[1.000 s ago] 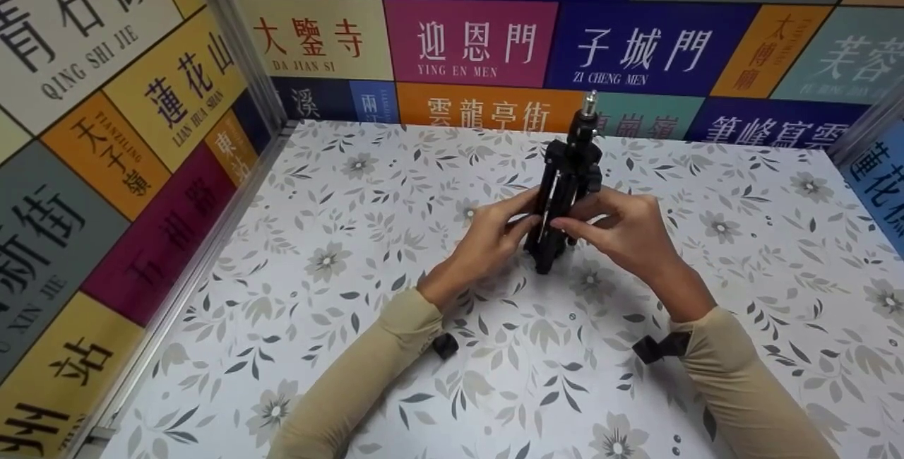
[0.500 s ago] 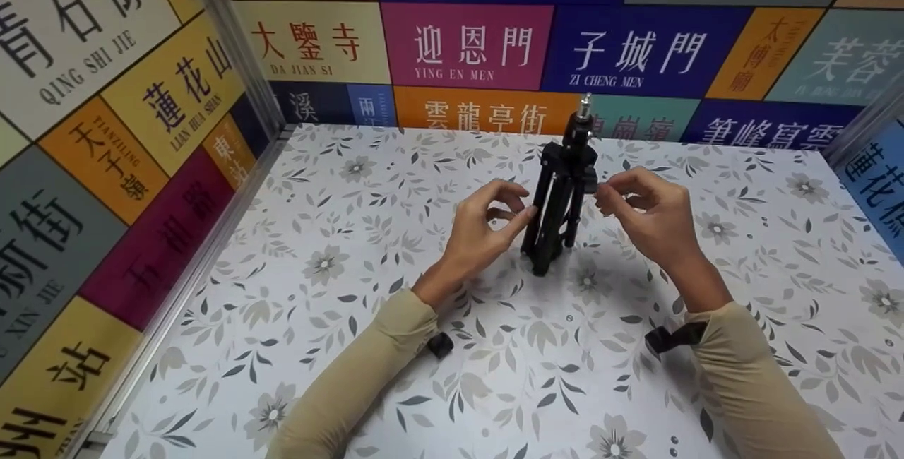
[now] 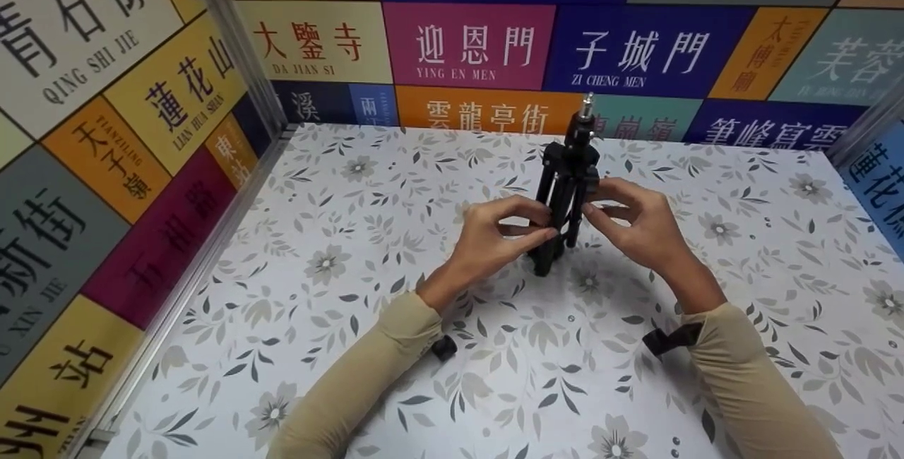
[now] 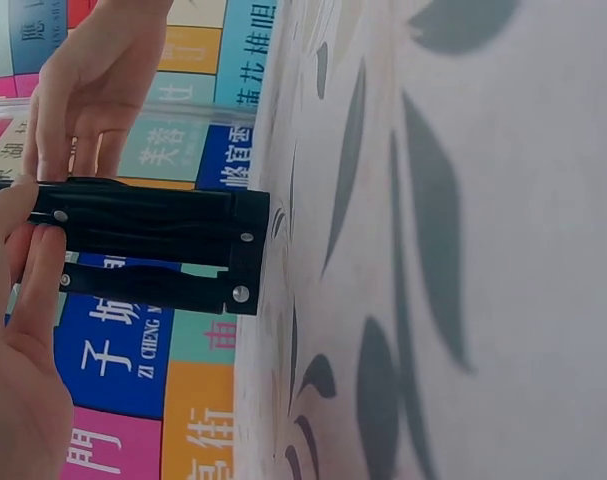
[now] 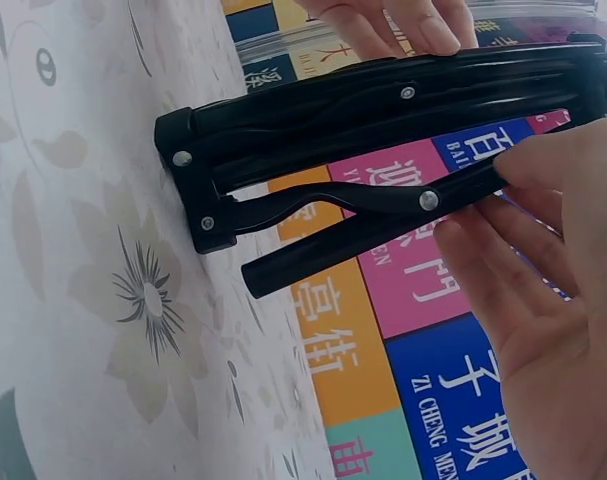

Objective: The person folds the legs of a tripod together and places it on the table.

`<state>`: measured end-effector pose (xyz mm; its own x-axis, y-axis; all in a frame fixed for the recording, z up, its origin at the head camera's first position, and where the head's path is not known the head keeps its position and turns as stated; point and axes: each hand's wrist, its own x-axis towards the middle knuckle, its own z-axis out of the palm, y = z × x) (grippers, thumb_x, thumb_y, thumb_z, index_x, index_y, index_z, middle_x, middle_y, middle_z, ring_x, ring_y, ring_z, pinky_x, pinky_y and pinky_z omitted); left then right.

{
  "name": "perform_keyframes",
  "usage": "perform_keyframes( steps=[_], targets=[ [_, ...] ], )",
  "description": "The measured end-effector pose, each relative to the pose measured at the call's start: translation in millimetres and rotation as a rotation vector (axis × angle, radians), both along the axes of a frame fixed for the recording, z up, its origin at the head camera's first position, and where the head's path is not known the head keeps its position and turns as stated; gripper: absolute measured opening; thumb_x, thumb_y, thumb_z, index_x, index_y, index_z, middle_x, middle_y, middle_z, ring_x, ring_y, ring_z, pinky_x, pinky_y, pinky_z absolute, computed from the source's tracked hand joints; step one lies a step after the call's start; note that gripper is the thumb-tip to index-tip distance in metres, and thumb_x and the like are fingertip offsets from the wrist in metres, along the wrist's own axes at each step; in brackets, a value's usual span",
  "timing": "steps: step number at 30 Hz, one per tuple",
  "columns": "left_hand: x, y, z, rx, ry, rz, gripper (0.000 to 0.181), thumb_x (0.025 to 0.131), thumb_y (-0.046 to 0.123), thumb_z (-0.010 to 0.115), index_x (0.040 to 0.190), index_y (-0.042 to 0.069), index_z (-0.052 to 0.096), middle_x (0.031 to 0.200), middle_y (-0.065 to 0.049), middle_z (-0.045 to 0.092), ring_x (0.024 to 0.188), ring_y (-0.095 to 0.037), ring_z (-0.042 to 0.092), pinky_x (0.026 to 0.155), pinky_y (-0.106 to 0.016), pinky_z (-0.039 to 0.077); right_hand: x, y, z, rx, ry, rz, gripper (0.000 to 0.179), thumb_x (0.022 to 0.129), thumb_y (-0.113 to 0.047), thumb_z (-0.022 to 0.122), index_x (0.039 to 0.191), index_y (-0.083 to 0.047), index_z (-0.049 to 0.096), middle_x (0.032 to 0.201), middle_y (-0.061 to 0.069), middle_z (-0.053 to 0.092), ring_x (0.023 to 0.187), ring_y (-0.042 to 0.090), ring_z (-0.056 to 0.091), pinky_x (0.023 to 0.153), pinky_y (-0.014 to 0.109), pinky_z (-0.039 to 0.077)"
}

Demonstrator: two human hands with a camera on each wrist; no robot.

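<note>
A small black tripod (image 3: 565,162) with a silver stud on top stands upright on the table, legs nearly folded together. My left hand (image 3: 487,236) pinches one of its legs from the left, thumb on one side and fingertips on the other. From the right, my right hand (image 3: 639,222) holds another tripod leg (image 5: 323,248) between thumb and fingers. In the right wrist view that leg angles slightly out from the centre column, joined to it by a curved brace (image 5: 313,192). The feet of the folded legs are low by the tabletop.
White tabletop (image 3: 339,346) with a grey flower and leaf print lies all around the tripod. Colourful panels (image 3: 470,42) with place names rise behind it, and more (image 3: 152,233) stand at the left. Black wrist mounts (image 3: 667,339) show at the sleeves.
Both hands moved away from the tripod half a second ago, then came back in. They now grip separate legs. The tripod stays in about the same place.
</note>
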<state>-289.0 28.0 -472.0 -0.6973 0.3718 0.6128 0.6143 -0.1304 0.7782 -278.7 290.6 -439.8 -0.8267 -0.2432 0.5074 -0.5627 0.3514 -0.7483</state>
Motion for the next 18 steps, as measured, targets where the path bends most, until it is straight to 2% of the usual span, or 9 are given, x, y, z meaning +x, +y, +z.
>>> perform_keyframes(
  steps=[6, 18],
  targets=[
    [2.0, 0.6, 0.8, -0.010, -0.017, -0.021, 0.018, 0.097, 0.011, 0.082, 0.115, 0.007, 0.079, 0.112, -0.009, 0.081, 0.105, -0.016, 0.078, 0.092, -0.036, 0.070, -0.3, 0.1, -2.0, 0.023, -0.002, -0.023, 0.036, 0.098, -0.003, 0.079, 0.131, -0.018, 0.077, 0.121, 0.005, 0.080, 0.113, 0.008, 0.076, 0.090, 0.019, 0.067],
    [1.3, -0.3, 0.5, -0.015, -0.003, -0.020, 0.017, 0.098, 0.010, 0.082, 0.114, 0.007, 0.079, 0.112, -0.009, 0.081, 0.107, -0.014, 0.078, 0.092, -0.035, 0.070, 1.5, -2.1, 0.1, 0.020, -0.024, -0.038, 0.032, 0.097, -0.002, 0.080, 0.127, -0.013, 0.078, 0.119, 0.008, 0.080, 0.111, 0.007, 0.076, 0.092, 0.022, 0.067]
  ],
)
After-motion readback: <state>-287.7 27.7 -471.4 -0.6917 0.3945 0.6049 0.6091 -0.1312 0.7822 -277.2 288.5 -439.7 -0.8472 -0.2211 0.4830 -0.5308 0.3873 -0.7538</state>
